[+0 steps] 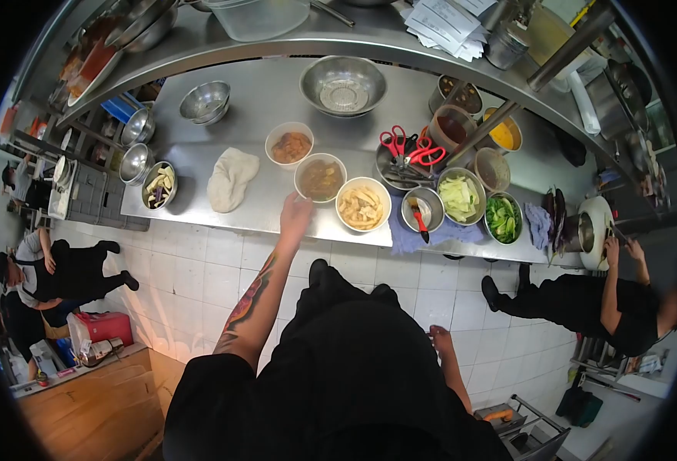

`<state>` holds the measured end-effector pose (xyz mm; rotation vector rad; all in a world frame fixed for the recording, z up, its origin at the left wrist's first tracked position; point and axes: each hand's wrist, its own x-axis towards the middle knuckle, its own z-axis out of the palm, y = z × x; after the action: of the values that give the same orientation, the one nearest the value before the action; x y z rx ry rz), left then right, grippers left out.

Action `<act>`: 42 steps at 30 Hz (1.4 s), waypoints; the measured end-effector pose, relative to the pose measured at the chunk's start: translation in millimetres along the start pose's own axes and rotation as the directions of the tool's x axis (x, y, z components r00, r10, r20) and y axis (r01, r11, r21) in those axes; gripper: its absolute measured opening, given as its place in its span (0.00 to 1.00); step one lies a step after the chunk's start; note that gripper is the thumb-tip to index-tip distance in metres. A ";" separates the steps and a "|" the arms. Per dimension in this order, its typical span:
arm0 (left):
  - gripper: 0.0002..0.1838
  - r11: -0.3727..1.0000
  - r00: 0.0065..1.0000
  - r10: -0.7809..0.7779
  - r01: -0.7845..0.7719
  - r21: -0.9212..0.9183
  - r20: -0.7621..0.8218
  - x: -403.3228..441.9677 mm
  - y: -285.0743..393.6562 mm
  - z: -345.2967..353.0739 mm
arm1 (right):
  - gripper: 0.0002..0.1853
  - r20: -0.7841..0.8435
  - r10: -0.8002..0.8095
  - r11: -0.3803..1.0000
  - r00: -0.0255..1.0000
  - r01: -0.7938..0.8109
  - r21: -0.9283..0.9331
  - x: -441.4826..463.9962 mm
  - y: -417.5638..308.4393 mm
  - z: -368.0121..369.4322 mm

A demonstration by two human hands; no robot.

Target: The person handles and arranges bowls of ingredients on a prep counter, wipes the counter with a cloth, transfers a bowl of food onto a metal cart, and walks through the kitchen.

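Note:
My left hand (295, 217) reaches to the table's front edge, its fingers closed at the near rim of a round white tub (321, 177) with brownish food in liquid. Right of that tub stands another white tub (363, 204) with pale yellow strips. Behind it is a third tub (289, 144) with orange-brown food. My right hand (440, 339) hangs low at my side, away from the table; its fingers are small and partly hidden, so I cannot tell what they hold, if anything.
A crumpled cloth (232, 180) lies left of the tubs. Steel bowls (344, 84) stand behind. To the right are red-handled scissors (414, 146), a brush (419, 217) in a steel pot and lettuce (459, 197). A shelf (369, 34) overhangs the table. A co-worker (600, 303) stands at right.

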<state>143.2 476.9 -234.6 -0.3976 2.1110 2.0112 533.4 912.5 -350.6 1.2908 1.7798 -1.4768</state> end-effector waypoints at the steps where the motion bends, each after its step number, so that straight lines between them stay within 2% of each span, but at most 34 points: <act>1: 0.30 0.999 1.000 -0.019 0.020 -0.038 0.007 2.4 1.0 4.9 | 0.24 -0.017 0.000 0.998 1.000 -0.001 -0.064 -1.1 13.8 -1.5; 2: 0.30 0.999 1.000 -0.018 0.018 -0.041 0.006 4.0 2.7 9.0 | 0.24 -0.018 -0.002 0.998 1.000 0.001 -0.066 15.7 50.2 -7.9; 4: 0.30 0.998 0.994 0.005 0.003 -0.069 0.105 5.4 6.1 15.7 | 0.21 0.138 -0.273 0.889 0.952 0.304 -0.343 63.8 122.5 -23.7; 5: 0.30 0.998 0.994 0.005 0.002 -0.070 0.107 4.8 7.1 19.0 | 0.21 0.136 -0.273 0.889 0.952 0.304 -0.342 46.6 109.7 -22.0; 7: 0.29 0.999 0.988 -0.015 0.020 -0.032 0.155 -0.5 11.3 26.7 | 0.20 0.095 -0.209 0.956 0.973 0.224 -0.187 -4.0 79.9 -17.2; 8: 0.29 0.999 0.981 -0.054 0.054 0.003 0.188 -4.3 15.8 31.4 | 0.20 0.089 -0.207 0.958 0.974 0.220 -0.183 -0.9 87.9 -18.1; 9: 0.29 0.998 0.979 -0.055 0.055 0.006 0.195 -6.0 14.9 36.7 | 0.20 0.098 -0.271 0.952 0.958 0.282 -0.123 -3.7 87.8 -15.7; 10: 0.29 0.996 0.972 -0.018 -0.002 0.086 0.236 -7.8 13.6 41.9 | 0.20 0.103 -0.334 0.938 0.937 0.342 -0.062 -3.5 91.4 -14.0; 11: 0.29 0.985 0.960 0.017 -0.064 0.162 0.279 -9.8 12.0 47.2 | 0.20 0.097 -0.333 0.939 0.938 0.339 -0.057 -2.1 93.7 -12.5; 12: 0.27 0.954 0.968 0.119 -0.173 0.245 0.219 -9.6 3.4 54.2 | 0.20 0.103 -0.317 0.938 0.943 0.327 -0.112 1.3 94.6 -11.7; 13: 0.27 0.953 0.967 0.119 -0.175 0.246 0.227 -13.4 7.1 56.6 | 0.21 0.108 -0.300 0.934 0.948 0.315 -0.167 3.2 92.1 -11.0; 14: 0.26 0.979 0.971 0.067 -0.108 0.174 0.228 -18.8 15.5 58.6 | 0.21 0.103 -0.300 0.936 0.948 0.313 -0.163 -1.9 80.3 -7.9; 15: 0.24 0.994 0.973 0.015 -0.040 0.101 0.232 -22.1 20.2 61.0 | 0.21 0.017 -0.237 0.966 0.971 0.238 -0.102 -7.1 68.5 -3.7; 16: 0.24 0.994 0.971 0.017 -0.043 0.102 0.238 -22.7 19.2 61.2 | 0.21 -0.064 -0.167 0.986 0.984 0.165 -0.034 -16.1 51.1 -0.3; 17: 0.23 0.998 0.978 0.008 -0.022 0.064 0.208 -22.4 17.3 57.8 | 0.21 -0.068 -0.167 0.986 0.984 0.165 -0.030 -20.8 38.0 -0.2; 19: 0.22 1.000 0.983 0.000 -0.005 0.028 0.182 -24.0 16.5 46.6 | 0.22 -0.065 -0.014 0.999 0.998 0.018 0.049 -25.8 22.7 -0.2; 20: 0.21 1.000 0.989 0.004 -0.005 0.006 0.147 -25.9 17.5 38.3 | 0.22 -0.066 -0.014 0.998 0.998 0.017 0.056 -22.1 25.4 -1.2; 22: 0.21 1.000 0.993 0.009 -0.008 -0.010 0.116 -27.6 17.4 18.9 | 0.23 -0.043 0.043 0.977 0.998 -0.033 0.211 -14.2 30.6 -3.3; 26: 0.21 0.999 0.999 -0.032 0.032 0.002 -0.005 -20.7 14.6 -20.5 | 0.22 -0.094 0.057 0.984 0.994 -0.040 0.173 -14.4 41.1 -6.9; 28: 0.20 0.999 0.998 -0.036 0.038 0.037 -0.048 -16.9 18.2 -32.6 | 0.20 -0.100 -0.080 0.996 0.992 0.084 0.039 -5.4 64.5 -11.0; 29: 0.20 0.999 0.998 -0.035 0.037 0.036 -0.053 -10.7 18.5 -38.0 | 0.20 -0.096 -0.083 0.996 0.992 0.086 0.035 -3.3 73.0 -13.6; 30: 0.20 0.965 0.990 0.135 -0.122 0.230 -0.041 -1.7 17.7 -43.3 | 0.20 -0.051 -0.105 0.991 0.993 0.109 0.074 -1.4 81.3 -15.9; 31: 0.21 0.870 0.956 0.295 -0.270 0.413 0.005 6.7 19.5 -45.8 | 0.20 -0.007 -0.128 0.985 0.992 0.128 0.115 -0.2 86.4 -18.1; 32: 0.21 0.652 0.902 0.431 -0.335 0.680 0.031 8.6 38.3 -43.6 | 0.20 -0.005 -0.130 0.985 0.991 0.130 0.113 0.3 88.9 -20.6; 33: 0.21 0.652 0.901 0.433 -0.334 0.681 0.028 9.6 57.6 -38.6 | 0.19 0.018 -0.229 0.973 0.973 0.228 0.036 1.6 90.8 -23.2; 34: 0.22 0.500 0.815 0.568 -0.457 0.736 0.120 8.1 80.4 -30.4 | 0.19 0.048 -0.324 0.945 0.945 0.326 -0.038 2.6 91.0 -24.1; 35: 0.24 0.324 0.704 0.674 -0.554 0.767 0.223 11.8 93.9 -25.9 | 0.19 0.048 -0.327 0.944 0.944 0.329 -0.038 -0.6 82.7 -23.6; 36: 0.24 0.323 0.702 0.677 -0.554 0.767 0.222 22.5 97.1 -24.7 | 0.20 0.034 -0.175 0.984 0.984 0.176 -0.030 -2.2 72.8 -25.0; 37: 0.26 0.260 0.708 0.620 -0.591 0.764 0.337 34.7 98.5 -22.8 | 0.21 0.020 -0.020 1.000 1.000 0.020 -0.017 -4.4 60.0 -24.6; 38: 0.29 0.197 0.703 0.553 -0.632 0.750 0.447 42.6 102.4 -20.6 | 0.21 0.016 -0.024 1.000 1.000 0.024 -0.012 -2.8 54.1 -23.3; 39: 0.29 0.193 0.697 0.556 -0.639 0.745 0.453 48.2 106.6 -18.9 | 0.21 -0.017 0.028 0.998 0.999 -0.027 0.055 -2.3 49.0 -21.7; 40: 0.28 0.190 0.725 0.472 -0.639 0.746 0.501 52.4 112.5 -16.1 | 0.22 -0.048 0.083 0.989 0.995 -0.077 0.126 -2.3 43.8 -20.2; 41: 0.27 0.185 0.745 0.383 -0.641 0.745 0.546 56.1 117.3 -12.6 | 0.22 -0.053 0.082 0.988 0.995 -0.074 0.138 -5.2 35.4 -18.2; 42: 0.27 0.178 0.735 0.385 -0.652 0.737 0.558 59.2 119.5 -9.0 | 0.23 -0.055 0.065 0.986 0.996 -0.056 0.156 -8.8 27.8 -15.9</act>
<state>48.6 469.2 -140.5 0.8784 2.9569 0.5602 564.8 923.4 -351.8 1.4674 1.6750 -1.5831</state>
